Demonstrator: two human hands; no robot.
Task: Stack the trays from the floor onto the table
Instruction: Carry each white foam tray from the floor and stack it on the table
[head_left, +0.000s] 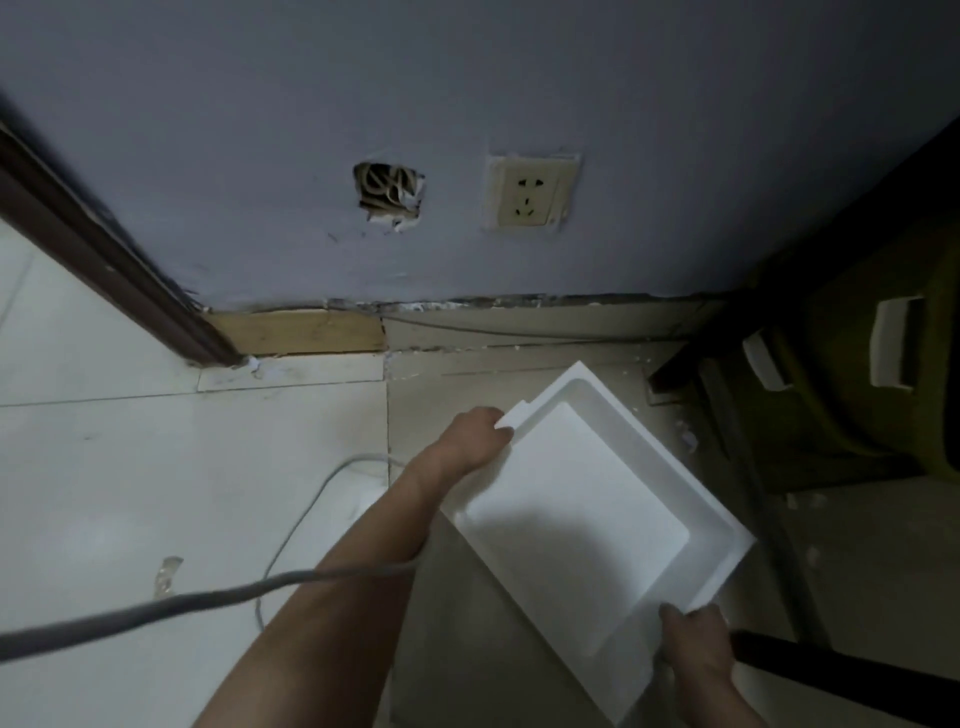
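- Head view: both hands are gripping one white foam tray (587, 499) at opposite corners, the left hand (475, 436) pinching the far-left corner and the right hand (693, 642) clamped on the near edge, probably to keep the light, wide piece level.
- The tray is hanging tilted above the floor (156, 467), near the wall (363, 104).
- No table is showing; a dark chair (831, 389) is standing to the right.

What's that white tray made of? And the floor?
The tray looks like white foam, probably polystyrene: thick chunky walls, matte surface, white crumbs nearby. The floor looks like pale glazed tile: smooth, slightly shiny, with straight joint lines.
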